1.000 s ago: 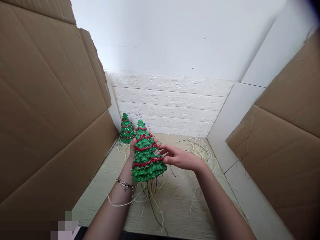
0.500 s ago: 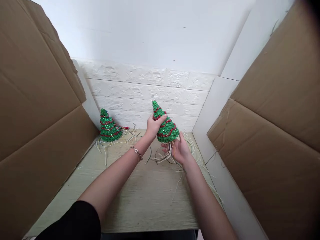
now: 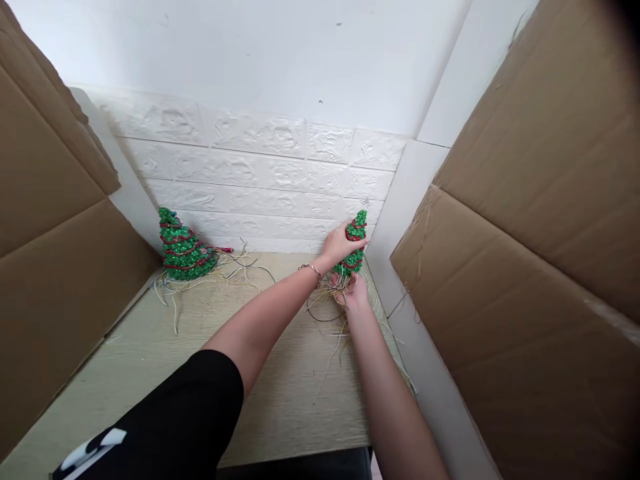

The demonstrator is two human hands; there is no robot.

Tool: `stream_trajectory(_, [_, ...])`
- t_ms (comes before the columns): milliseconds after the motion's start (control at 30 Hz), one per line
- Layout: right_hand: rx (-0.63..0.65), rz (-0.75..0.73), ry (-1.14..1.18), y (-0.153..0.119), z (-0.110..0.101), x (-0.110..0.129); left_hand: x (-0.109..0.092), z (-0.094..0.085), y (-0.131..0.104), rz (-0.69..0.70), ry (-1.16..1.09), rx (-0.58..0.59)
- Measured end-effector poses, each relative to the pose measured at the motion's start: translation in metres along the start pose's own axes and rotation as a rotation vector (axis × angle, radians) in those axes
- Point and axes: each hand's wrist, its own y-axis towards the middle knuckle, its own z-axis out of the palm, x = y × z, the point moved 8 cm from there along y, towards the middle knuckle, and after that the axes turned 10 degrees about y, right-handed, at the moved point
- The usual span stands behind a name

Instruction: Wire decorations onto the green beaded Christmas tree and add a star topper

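Observation:
My left hand (image 3: pixel 339 246) is closed round the side of a small green Christmas tree (image 3: pixel 357 257) trimmed with red garland. The tree is held nearly upright at the back right, close to the white side wall. Below its base, my right hand (image 3: pixel 355 293) is cupped with the fingers curled about a bunch of thin wires (image 3: pixel 341 283); part of the fingers is hidden by them. A second Christmas tree (image 3: pixel 186 250) with red garland stands at the back left, apart from both hands.
Loose wires (image 3: pixel 245 265) spread from the left tree over the wooden tabletop (image 3: pixel 285 400). More pale strands trail along the right edge. Cardboard panels (image 3: pixel 50 320) flank the left side, and another cardboard panel (image 3: pixel 525 280) the right. A white brick-pattern wall (image 3: pixel 235 163) closes the back.
Both hands and the held tree have moved right within the scene, toward the side wall. The tree has turned from a leftward tilt to nearly upright. My right fingers have curled in round the wires.

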Motion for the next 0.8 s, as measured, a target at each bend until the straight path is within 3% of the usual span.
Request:
stream_trajectory(100, [-0.192, 0.095, 0.152, 0.0, -0.017, -0.004, 0.0, 0.017, 0.004, 0.009, 0.02, 0.028])
stream_trajectory(167, [-0.249, 0.119, 0.199, -0.002, -0.021, -0.003, 0.003, 0.024, 0.007, 0.0, 0.012, 0.02])
stream_trajectory(467, [-0.297, 0.022, 0.29, -0.01, -0.015, 0.014, 0.023, 0.035, 0.015, -0.072, -0.007, 0.019])
stream_trajectory(567, [-0.3, -0.184, 0.182, -0.016, -0.01, 0.029, 0.021, 0.037, 0.013, -0.015, -0.061, 0.037])
stream_trajectory(667, [-0.422, -0.478, -0.08, -0.034, -0.01, 0.048, 0.02, 0.041, 0.01, 0.016, -0.105, 0.076])
stream_trajectory(733, [-0.482, -0.629, -0.258, -0.048, -0.004, 0.058, 0.022, 0.04, 0.008, -0.005, -0.086, 0.09])
stream_trajectory(800, [-0.462, -0.743, -0.426, -0.06, 0.008, 0.064, 0.021, 0.031, 0.004, -0.051, -0.03, 0.093])
